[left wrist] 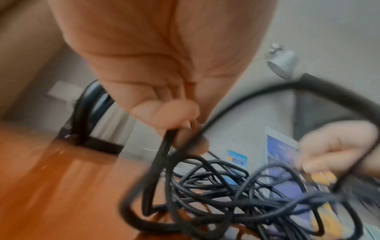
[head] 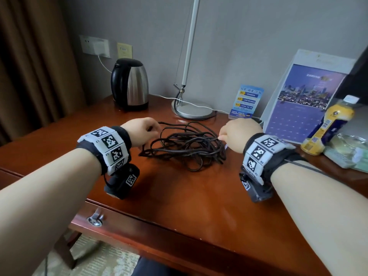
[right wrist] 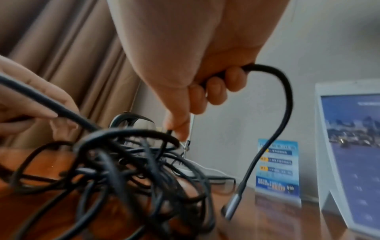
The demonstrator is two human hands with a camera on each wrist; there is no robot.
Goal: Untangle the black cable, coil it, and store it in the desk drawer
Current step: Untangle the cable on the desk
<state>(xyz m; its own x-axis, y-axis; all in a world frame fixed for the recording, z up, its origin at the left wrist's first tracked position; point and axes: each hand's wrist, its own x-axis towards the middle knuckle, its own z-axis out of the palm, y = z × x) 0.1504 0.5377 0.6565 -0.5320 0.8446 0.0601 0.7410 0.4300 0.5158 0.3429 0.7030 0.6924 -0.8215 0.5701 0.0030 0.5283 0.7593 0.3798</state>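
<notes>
Black and thin, the tangled rubber-sheathed cable (head: 185,145) lies heaped mid-desk on the glossy reddish-brown wooden desktop (head: 179,196), above the closed drawer with its round metal pull (head: 95,220), and I have both hands on it: my left hand (head: 140,130) pinches strands at the heap's left edge, and my right hand (right wrist: 207,78) curls round the run ending in the silver metal plug (right wrist: 231,206). I judge it best to keep that plug end and feed it back through each loop, lifting strands loosely rather than pulling sideways, which would tighten the knots. I should also keep the heap short of the white lamp cord (head: 199,105) beyond it.
</notes>
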